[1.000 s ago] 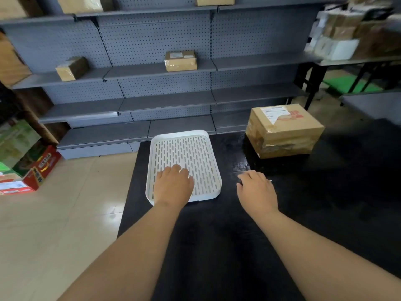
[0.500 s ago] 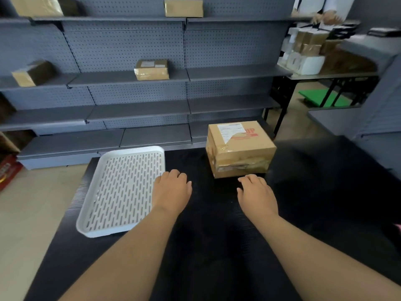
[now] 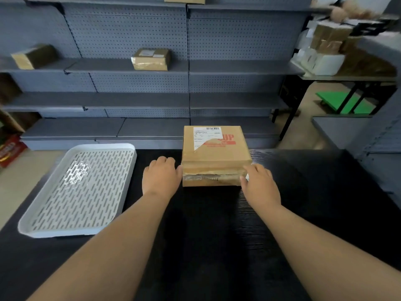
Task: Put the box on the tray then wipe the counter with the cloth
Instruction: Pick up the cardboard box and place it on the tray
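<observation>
A taped brown cardboard box [image 3: 214, 153] with a white shipping label stands on the black counter [image 3: 206, 235], near its far edge. My left hand [image 3: 161, 175] lies against the box's near left corner, thumb touching the side. My right hand [image 3: 259, 185] wraps the near right corner, fingers on the taped edge. Between the two hands the box still rests on the counter. A white slotted tray [image 3: 82, 192] lies empty at the counter's left end, about a hand's width left of my left hand. No cloth is in view.
Grey pegboard shelves [image 3: 138, 68] stand behind the counter, holding a few brown parcels [image 3: 150, 59]. At the right, a table [image 3: 347, 78] carries stacked white and brown boxes. A green platform [image 3: 345, 103] lies on the floor beneath it.
The view has swung right, bringing the box to the centre. My left hand left the tray, and both hands moved forward to the box's near corners.
</observation>
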The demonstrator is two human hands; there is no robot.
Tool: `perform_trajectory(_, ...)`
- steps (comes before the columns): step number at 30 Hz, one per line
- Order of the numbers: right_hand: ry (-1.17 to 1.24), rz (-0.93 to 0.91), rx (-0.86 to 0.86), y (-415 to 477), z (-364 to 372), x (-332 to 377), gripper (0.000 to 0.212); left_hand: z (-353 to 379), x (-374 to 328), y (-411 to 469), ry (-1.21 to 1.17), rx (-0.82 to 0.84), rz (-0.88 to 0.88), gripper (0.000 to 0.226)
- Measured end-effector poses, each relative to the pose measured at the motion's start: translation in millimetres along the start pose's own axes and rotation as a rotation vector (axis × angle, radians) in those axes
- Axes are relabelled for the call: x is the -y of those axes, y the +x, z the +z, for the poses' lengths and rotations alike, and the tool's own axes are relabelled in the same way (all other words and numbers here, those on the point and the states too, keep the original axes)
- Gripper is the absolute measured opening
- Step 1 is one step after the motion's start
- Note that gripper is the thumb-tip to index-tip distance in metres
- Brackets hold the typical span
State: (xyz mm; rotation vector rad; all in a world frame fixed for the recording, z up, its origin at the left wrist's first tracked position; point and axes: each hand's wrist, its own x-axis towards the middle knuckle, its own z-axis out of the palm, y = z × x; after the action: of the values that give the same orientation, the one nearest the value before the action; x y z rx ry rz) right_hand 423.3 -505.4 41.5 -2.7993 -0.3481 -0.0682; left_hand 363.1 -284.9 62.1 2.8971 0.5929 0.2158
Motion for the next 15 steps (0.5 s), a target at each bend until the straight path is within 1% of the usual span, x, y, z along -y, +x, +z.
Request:
perform_trajectory(6, 0.15, 0.124, 0.016, 35.1, 0.0, -2.2, 0.04, 12.1, -20.9, 39.9, -0.253, 0.093, -0.173, 0.04)
perform_trajectory(9, 0.242, 0.193, 0.027, 48.2, 1.5, -2.3, 0.04, 19.0, -29.5, 59.0, -0.315, 0.155, -0.233, 0.04)
perform_trajectory(12, 0.328, 0.25, 0.037, 60.4, 2.6, -3.1, 0.043, 23.7, -33.4, 72.6, -0.377, 0.184, -0.288, 0.04)
perform_trajectory(15, 0.428, 0.329, 0.085, 71.4, 6.6, -3.1, 0.044, 27.5, -34.7, 82.5, -0.432, 0.226, -0.348, 0.038)
